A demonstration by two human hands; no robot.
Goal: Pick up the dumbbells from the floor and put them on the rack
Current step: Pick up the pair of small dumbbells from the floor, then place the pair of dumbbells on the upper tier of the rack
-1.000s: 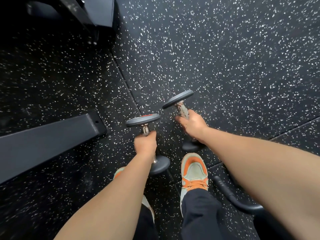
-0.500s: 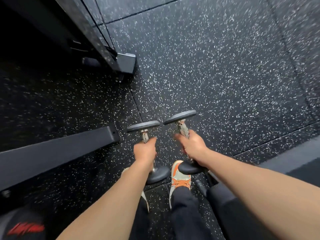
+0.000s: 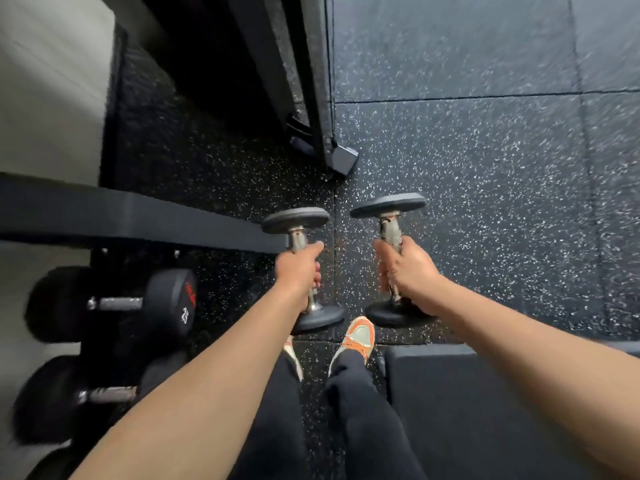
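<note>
I hold two small dumbbells with grey round ends and worn metal handles, both lifted off the speckled floor. My left hand is closed around the handle of the left dumbbell. My right hand grips the handle of the right dumbbell. Both point away from me, side by side and apart. The dark rack stands at my left, its beam reaching as far as the left dumbbell. Two larger black dumbbells rest on its lower tier.
A black frame foot of another machine stands ahead on the rubber floor. A dark padded bench lies at the lower right beside my legs. My orange shoe is below the dumbbells. A pale wall lies left.
My view has swung up and left, bringing the rack and its stored dumbbells into sight. Both hands have risen with the dumbbells, still gripped, and moved nearer the rack beam.
</note>
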